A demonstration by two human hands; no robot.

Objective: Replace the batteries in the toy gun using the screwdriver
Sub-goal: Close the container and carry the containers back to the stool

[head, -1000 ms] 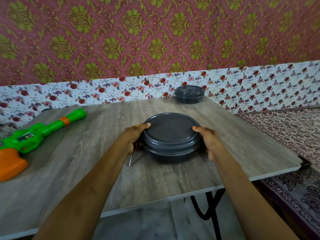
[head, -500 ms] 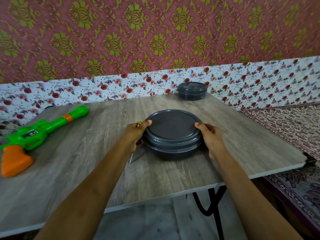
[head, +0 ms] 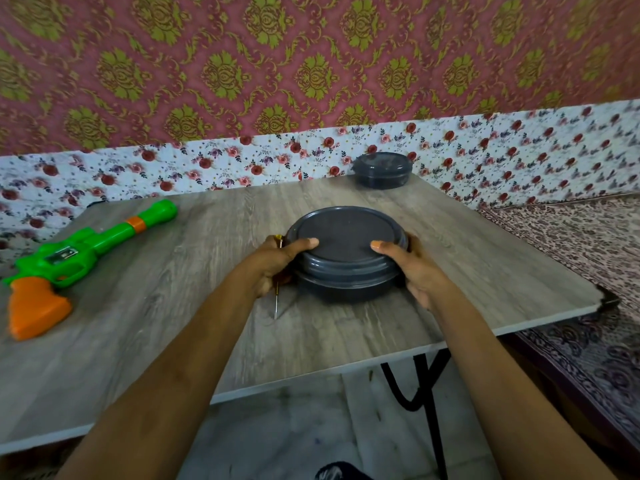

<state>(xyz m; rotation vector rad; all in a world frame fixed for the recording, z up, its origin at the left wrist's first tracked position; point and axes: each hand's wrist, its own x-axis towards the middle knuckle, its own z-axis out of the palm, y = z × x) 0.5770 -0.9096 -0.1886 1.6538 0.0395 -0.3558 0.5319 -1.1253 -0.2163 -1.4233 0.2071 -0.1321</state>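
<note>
1. The left hand [head: 273, 263] covers most of the screwdriver [head: 276, 303]. Only its yellow tip and thin metal shaft show, and the shaft points toward 6 o'clock.
2. The left fingers are curled round the screwdriver, with the thumb pressed on the lid of the dark round container [head: 346, 237].
3. The right hand [head: 412, 268] clasps the container's side at 3 o'clock, thumb on the lid. Its other fingers are hidden behind the rim.
4. The lid hides whatever is inside the container.
5. The toy gun [head: 79, 251], green with an orange grip, lies well apart at 9 o'clock on the tabletop [head: 173, 306], and nothing touches it.
6. A second lidded container [head: 381, 169] sits at 12 o'clock by the far edge.
7. A patterned rug [head: 571, 244] lies at 3 o'clock.
</note>
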